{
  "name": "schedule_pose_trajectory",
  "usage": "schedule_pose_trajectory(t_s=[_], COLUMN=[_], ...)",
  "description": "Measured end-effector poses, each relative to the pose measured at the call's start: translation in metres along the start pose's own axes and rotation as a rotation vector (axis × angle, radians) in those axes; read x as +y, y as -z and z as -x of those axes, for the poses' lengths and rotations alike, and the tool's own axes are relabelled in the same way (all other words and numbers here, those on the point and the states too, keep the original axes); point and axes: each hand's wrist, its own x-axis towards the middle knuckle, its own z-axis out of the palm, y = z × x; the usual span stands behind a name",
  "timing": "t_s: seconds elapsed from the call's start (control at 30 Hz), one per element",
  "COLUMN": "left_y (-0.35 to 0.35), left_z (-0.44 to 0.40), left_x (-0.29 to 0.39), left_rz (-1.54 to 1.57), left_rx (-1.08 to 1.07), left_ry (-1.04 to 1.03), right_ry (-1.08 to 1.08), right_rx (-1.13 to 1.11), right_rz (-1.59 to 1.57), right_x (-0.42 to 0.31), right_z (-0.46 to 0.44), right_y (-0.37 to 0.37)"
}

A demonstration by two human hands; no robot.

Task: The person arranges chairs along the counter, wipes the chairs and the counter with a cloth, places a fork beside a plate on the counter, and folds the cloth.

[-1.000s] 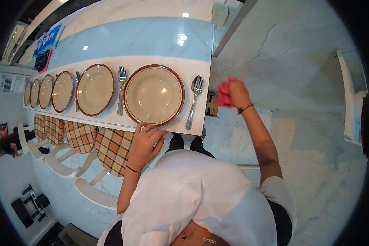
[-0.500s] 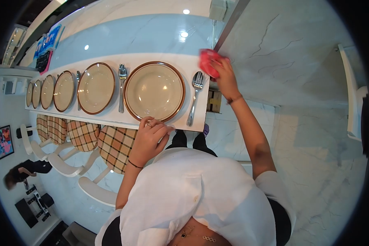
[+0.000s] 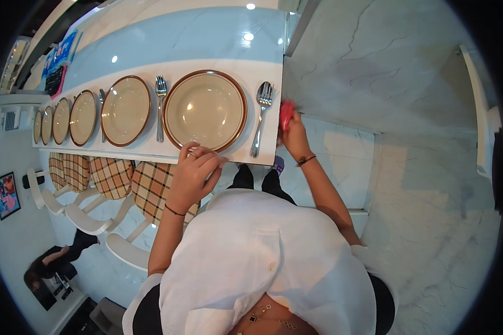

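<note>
My right hand [image 3: 297,137] grips a crumpled red cloth [image 3: 286,115], blurred by motion, against the right end of the white table [image 3: 241,146]. My left hand [image 3: 194,174] rests at the table's front edge, fingers loosely bent and apart, its tips close to the rim of the nearest plate [image 3: 205,111]. That plate is beige with a brown rim. Just right of it lie a spoon and fork [image 3: 261,118] together, nearer my right hand. Another fork-and-spoon set [image 3: 160,109] sits on the plate's left side.
More brown-rimmed plates [image 3: 126,110] line the table to the left. Chairs with plaid seats [image 3: 156,187] stand along its front. A pale blue glossy strip [image 3: 190,42] runs along the back. Another person [image 3: 56,259] is at the far lower left.
My right hand has moved the red cloth from the tabletop's back right corner down along the right end. My left hand stays by the front edge. The other person has shifted.
</note>
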Motion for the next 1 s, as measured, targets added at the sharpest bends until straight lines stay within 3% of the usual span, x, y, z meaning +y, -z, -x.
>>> schedule_pose_trajectory(t_s=[0.03,0.07,0.17,0.23,0.3,0.37,0.43,0.47,0.53,0.57,0.63,0.67,0.77,0.83,0.87,0.97,1.0], left_y=[-0.002,-0.003,-0.003,-0.009,-0.022,-0.033,-0.043,-0.048,-0.056,-0.060,-0.065,-0.067,-0.071,-0.075,-0.079,-0.092,-0.094], left_z=[-0.001,-0.001,0.003,0.008,0.010,0.010,0.009,0.009,0.012,0.012,0.016,0.019,0.028,0.036,0.038,0.045,0.046], left_x=[0.003,0.008,0.018,0.028,0.049,0.064,0.076,0.082,0.092,0.095,0.101,0.105,0.114,0.120,0.122,0.132,0.138], left_rz=[0.001,-0.002,-0.023,0.018,0.051,0.071,0.070,0.081,0.085,0.085,0.087,0.076,0.062,0.058,0.065,0.054,0.103], left_rx=[0.017,0.017,0.004,0.010,0.012,0.018,0.043,0.055,0.068,0.090,0.116,0.106,0.127,0.147,0.153,0.150,0.156], left_ry=[-0.033,-0.027,-0.064,-0.054,-0.089,-0.121,-0.127,-0.158,-0.134,-0.135,-0.135,-0.131,-0.089,-0.058,-0.038,0.024,0.066], right_ry=[-0.017,-0.086,-0.123,-0.187,-0.296,-0.386,-0.350,-0.226,-0.355,-0.217,-0.493,-0.459,-0.176,-0.219,-0.428,-0.152,-0.153], right_rx=[-0.311,-0.362,-0.280,-0.058,0.002,-0.080,0.020,0.150,0.245,0.407,0.084,-0.114,0.317,0.405,0.130,-0.475,-0.565], right_rz=[0.148,0.138,0.092,0.295,0.389,0.601,0.618,0.699,0.597,0.382,0.477,0.562,0.149,-0.006,0.239,0.460,0.112], right_x=[0.032,0.067,0.051,0.075,0.068,0.055,0.032,0.026,-0.006,-0.012,0.024,0.027,0.010,0.009,0.029,0.022,0.013], right_z=[0.018,0.048,0.092,0.113,0.116,0.112,0.108,0.109,0.101,0.098,0.093,0.089,0.095,0.098,0.093,0.099,0.100], right_y=[-0.004,-0.012,0.045,0.059,0.099,0.126,0.149,0.157,0.176,0.178,0.173,0.175,0.169,0.154,0.148,0.137,0.130])
